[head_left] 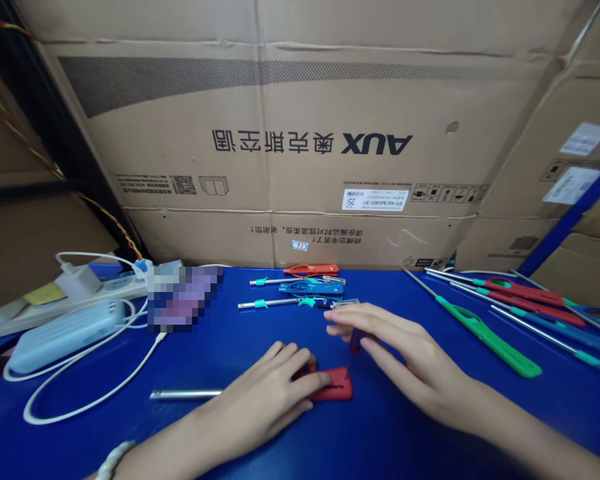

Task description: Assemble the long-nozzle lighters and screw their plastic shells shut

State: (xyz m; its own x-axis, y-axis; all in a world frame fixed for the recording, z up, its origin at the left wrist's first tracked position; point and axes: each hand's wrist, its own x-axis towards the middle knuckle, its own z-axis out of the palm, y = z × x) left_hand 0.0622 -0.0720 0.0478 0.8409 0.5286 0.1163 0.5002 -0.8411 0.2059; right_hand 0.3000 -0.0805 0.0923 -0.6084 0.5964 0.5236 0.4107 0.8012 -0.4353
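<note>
A red long-nosed lighter (341,385) lies flat on the blue table, its metal tube (185,395) pointing left. My left hand (280,383) is closed over the lighter's middle, thumb pressed on the red handle, and hides where the tube joins it. Between the thumb and fingers of my right hand (400,347) is a small screwdriver (355,343) with a dark, reddish handle. It stands nearly upright, and its thin shaft reaches down to the right end of the red handle. My hand covers part of the screwdriver's grip.
Behind my hands lie an orange handle shell (313,269), a blue handle shell (313,288) and metal tubes with green parts. Several assembled lighters, including a green one (490,343), lie at right. A power bank (67,337), cables and a power strip (120,285) occupy the left. Cardboard (300,167) walls the back.
</note>
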